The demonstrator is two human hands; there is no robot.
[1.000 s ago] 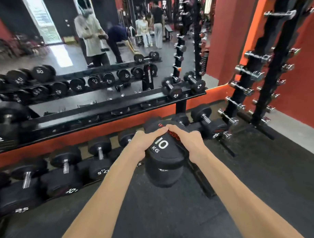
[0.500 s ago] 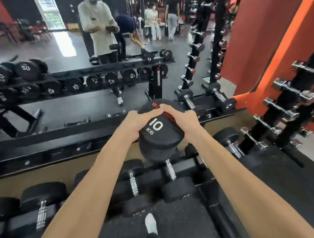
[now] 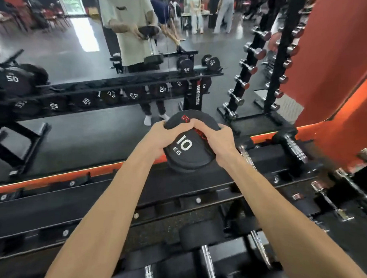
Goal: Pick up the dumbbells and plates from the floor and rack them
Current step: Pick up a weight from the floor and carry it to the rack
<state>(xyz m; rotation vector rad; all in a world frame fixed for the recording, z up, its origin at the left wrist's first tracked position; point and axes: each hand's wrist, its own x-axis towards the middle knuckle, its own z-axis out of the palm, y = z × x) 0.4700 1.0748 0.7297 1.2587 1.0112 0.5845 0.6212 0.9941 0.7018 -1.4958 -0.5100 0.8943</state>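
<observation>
- Both hands clamped on the 10 KG dumbbell (image 3: 186, 148): left hand (image 3: 157, 137) on its left edge, right hand (image 3: 217, 141) on its right.
- Held upright over the rack's top shelf (image 3: 76, 205), close to the mirror (image 3: 95, 129).
- Just right: 2 racked dumbbells (image 3: 291, 145) with chrome handles (tilted).
- Below: more dumbbells (image 3: 203, 248) on the lower tier.
- Versus 0.5 s ago: carried farther over the shelf, nearer the mirror.

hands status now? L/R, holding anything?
Left hand: closed on the 10 KG dumbbell, gripping its top head.
Right hand: closed on the same head.
</observation>
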